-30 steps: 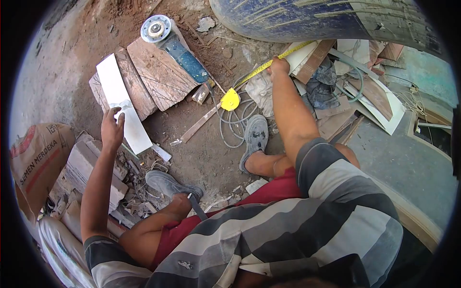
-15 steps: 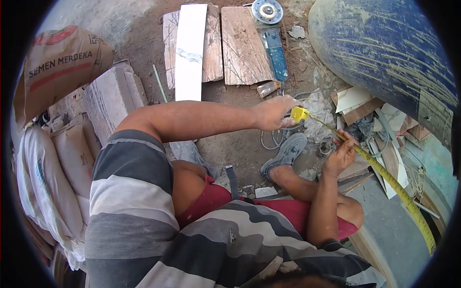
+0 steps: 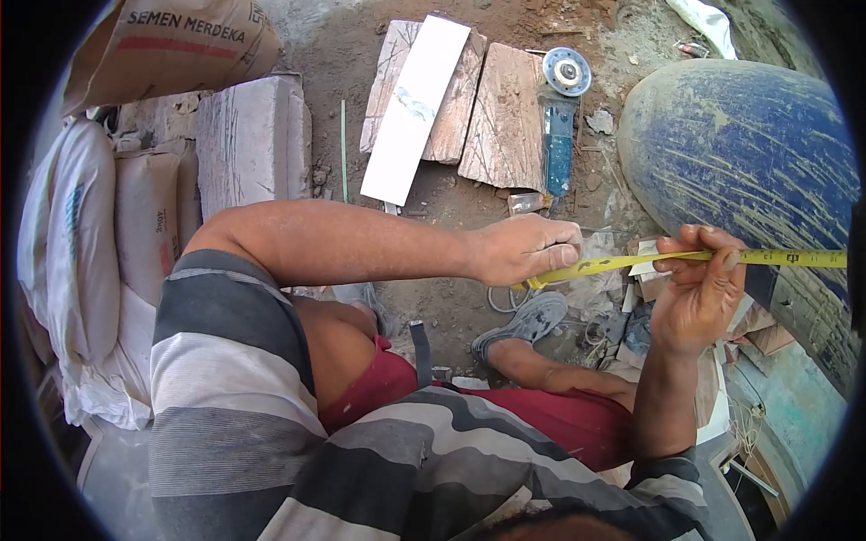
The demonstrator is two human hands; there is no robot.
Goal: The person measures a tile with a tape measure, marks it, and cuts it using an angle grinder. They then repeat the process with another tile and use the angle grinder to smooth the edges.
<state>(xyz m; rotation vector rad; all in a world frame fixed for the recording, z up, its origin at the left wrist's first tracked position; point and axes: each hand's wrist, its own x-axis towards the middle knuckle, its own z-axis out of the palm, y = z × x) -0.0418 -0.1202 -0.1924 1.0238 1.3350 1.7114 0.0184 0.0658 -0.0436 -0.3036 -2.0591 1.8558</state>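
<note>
My left hand (image 3: 528, 251) is closed around a yellow tape measure, whose case is mostly hidden by the fingers. Its yellow blade (image 3: 622, 262) runs out to the right, pulled level across the view. Further along, my right hand (image 3: 693, 298) pinches the blade between thumb and fingers. Beyond that hand the marked strip continues to the right edge of the view. Past my left hand, a white tile strip (image 3: 417, 117) with a grey veined patch lies across rough stone blocks (image 3: 502, 117). An angle grinder (image 3: 557, 149) rests beside them, disc at the far end.
A blue, cement-smeared drum (image 3: 722, 153) lies at right. Tile offcuts and cable are scattered below it. Cement bags (image 3: 185, 41) and white sacks (image 3: 77, 252) stand at left, next to a pale block (image 3: 244, 140). My sandalled foot (image 3: 523, 326) is below my left hand.
Both hands have moved; the right rose and shifted right, further from the left. The blade swung from slanting downward to nearly level. The view turned, and the tile strip appears more slanted.
</note>
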